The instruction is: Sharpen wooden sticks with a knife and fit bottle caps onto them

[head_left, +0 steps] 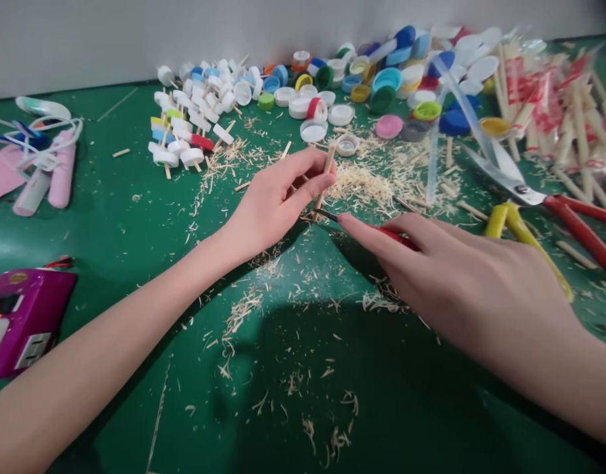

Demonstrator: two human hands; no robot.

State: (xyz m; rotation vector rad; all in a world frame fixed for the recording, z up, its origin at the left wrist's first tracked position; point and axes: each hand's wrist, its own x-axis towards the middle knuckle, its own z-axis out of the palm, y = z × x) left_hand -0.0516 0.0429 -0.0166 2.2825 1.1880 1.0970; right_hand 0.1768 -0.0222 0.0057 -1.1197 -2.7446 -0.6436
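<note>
Over the middle of the counter, the left hand is pinching a near-upright wooden stick, its top leaning right; from the near right, the right hand is gripping a red-handled knife, blade pointing left at the stick's lower end.

Bare hands: two. Slim pale wooden stick, held: one. Red-handled, dark-tipped blade: one. Red-handled steel scissors: one pair. Glossy purple plastic box: one. Multicoloured round plastic bottle caps: dozens, overlapping, exact tally unclear. Curled pale wood shavings: uncountable.
</note>
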